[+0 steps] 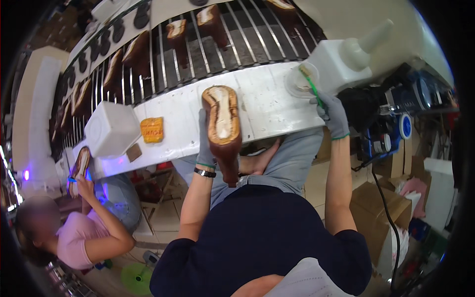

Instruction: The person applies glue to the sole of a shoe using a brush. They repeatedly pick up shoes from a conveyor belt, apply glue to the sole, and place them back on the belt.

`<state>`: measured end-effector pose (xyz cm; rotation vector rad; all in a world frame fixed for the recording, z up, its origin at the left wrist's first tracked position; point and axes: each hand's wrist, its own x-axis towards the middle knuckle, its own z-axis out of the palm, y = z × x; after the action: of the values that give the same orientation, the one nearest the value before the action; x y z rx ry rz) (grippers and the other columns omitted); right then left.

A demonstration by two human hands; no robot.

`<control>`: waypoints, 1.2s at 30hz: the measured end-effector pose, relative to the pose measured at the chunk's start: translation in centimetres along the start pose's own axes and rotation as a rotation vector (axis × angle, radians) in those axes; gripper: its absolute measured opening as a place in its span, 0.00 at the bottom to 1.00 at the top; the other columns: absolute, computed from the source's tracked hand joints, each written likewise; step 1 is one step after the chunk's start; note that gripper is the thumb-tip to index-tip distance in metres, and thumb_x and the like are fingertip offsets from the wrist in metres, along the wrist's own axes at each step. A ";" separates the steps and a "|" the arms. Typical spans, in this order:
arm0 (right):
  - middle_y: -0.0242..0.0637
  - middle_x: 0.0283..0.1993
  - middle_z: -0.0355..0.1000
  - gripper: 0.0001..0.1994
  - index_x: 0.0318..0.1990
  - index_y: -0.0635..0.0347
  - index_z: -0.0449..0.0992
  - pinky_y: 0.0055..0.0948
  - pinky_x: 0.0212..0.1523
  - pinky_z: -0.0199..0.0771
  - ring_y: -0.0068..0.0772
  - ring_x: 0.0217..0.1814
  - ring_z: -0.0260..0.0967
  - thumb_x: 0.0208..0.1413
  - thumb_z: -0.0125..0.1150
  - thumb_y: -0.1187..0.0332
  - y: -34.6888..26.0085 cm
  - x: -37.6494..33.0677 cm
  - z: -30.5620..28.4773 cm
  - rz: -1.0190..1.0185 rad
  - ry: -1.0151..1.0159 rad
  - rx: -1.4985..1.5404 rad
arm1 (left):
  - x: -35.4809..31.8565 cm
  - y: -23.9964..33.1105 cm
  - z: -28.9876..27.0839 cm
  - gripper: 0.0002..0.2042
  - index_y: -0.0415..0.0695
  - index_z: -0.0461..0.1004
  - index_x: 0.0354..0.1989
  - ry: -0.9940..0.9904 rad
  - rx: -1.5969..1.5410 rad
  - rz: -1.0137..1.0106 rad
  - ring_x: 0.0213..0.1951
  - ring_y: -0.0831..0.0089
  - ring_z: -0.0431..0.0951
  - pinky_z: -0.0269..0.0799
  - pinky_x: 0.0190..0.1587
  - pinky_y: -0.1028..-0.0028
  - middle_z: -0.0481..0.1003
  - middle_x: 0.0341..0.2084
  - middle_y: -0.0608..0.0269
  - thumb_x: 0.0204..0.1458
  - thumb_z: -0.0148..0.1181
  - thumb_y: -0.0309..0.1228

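Observation:
My left hand point(204, 141), in a grey glove, is closed on the side of a brown lasted boot point(230, 153). The boot's underside faces up, with a pale middle and a brown folded edge around it; its shaft hangs toward my lap. In my gloved right hand point(334, 118) is a slim green-handled brush point(311, 84). The brush's head rests at a round whitish tub point(292, 89) on the white bench. Most of my left fingers are hidden behind the boot.
Behind the bench point(262, 111) runs a roller conveyor point(247, 34) carrying several boots and dark soles. A white jug point(341, 64) stands beside the tub. Left lie a yellow packet point(152, 129) and a white container point(113, 129). A seated co-worker point(89, 232) holds another shoe.

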<state>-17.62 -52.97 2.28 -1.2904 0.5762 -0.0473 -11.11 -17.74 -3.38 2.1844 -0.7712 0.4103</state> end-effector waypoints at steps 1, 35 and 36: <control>0.31 0.27 0.74 0.15 0.49 0.67 0.79 0.14 0.17 0.48 0.11 0.18 0.55 0.64 0.57 0.63 -0.7 -0.2 0.8 -0.035 -0.062 -0.007 | 0.0 0.0 -0.4 0.20 0.38 0.68 0.61 -0.023 -0.234 -0.126 0.57 0.60 0.75 0.67 0.64 0.64 0.75 0.55 0.53 0.62 0.55 0.32; 0.38 0.34 0.77 0.12 0.42 0.68 0.83 0.22 0.37 0.70 0.22 0.34 0.72 0.48 0.68 0.80 -8.5 -2.4 14.9 -0.700 -0.498 -0.648 | 5.7 6.1 -10.2 0.35 0.33 0.58 0.66 -0.191 -1.007 -0.605 0.57 0.69 0.71 0.65 0.61 0.69 0.71 0.56 0.52 0.59 0.59 0.46; 0.38 0.35 0.78 0.11 0.42 0.68 0.83 0.22 0.37 0.70 0.22 0.35 0.72 0.48 0.68 0.79 -8.8 -2.3 15.3 -0.729 -0.483 -0.652 | 5.7 6.0 -10.3 0.35 0.34 0.59 0.66 -0.214 -0.950 -0.594 0.57 0.67 0.72 0.65 0.60 0.69 0.72 0.56 0.51 0.58 0.60 0.46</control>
<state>-10.63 -41.17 13.56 -2.0131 -0.3528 -0.1539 -11.02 -15.34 9.58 1.4351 -0.2757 -0.4314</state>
